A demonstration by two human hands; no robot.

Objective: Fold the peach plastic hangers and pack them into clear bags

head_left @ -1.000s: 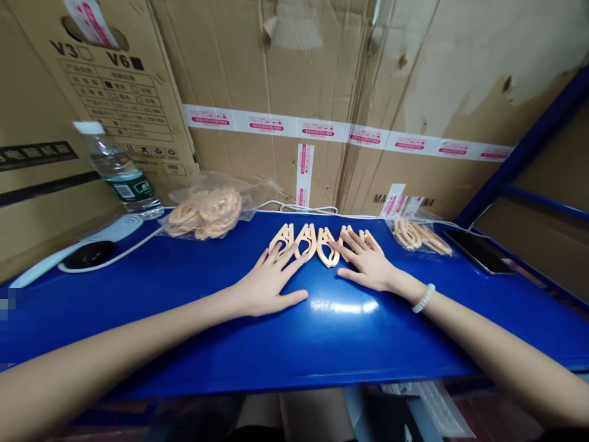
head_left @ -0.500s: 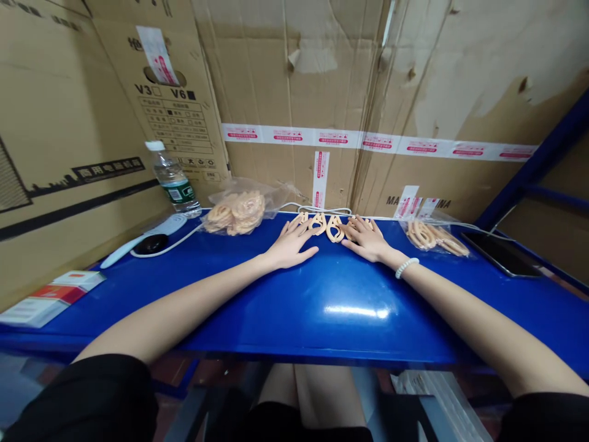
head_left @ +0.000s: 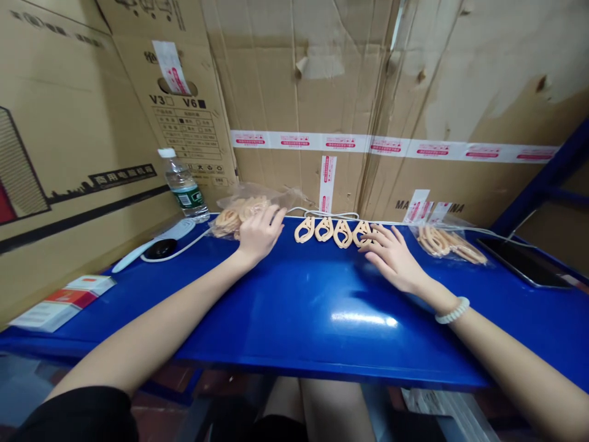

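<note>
In the head view, five peach-coloured looped pieces (head_left: 343, 244) are lying in a row at the centre of the frame, on a blue table (head_left: 285, 313). Right of centre, the right hand (head_left: 391, 255) is spreading its fingers loosely over the rightmost pieces; contact cannot be told. Left of centre, the left hand (head_left: 260, 236) is bending close-set fingers before a clear bag of similar pieces (head_left: 226, 222); whether they are pinching it cannot be told.
</note>
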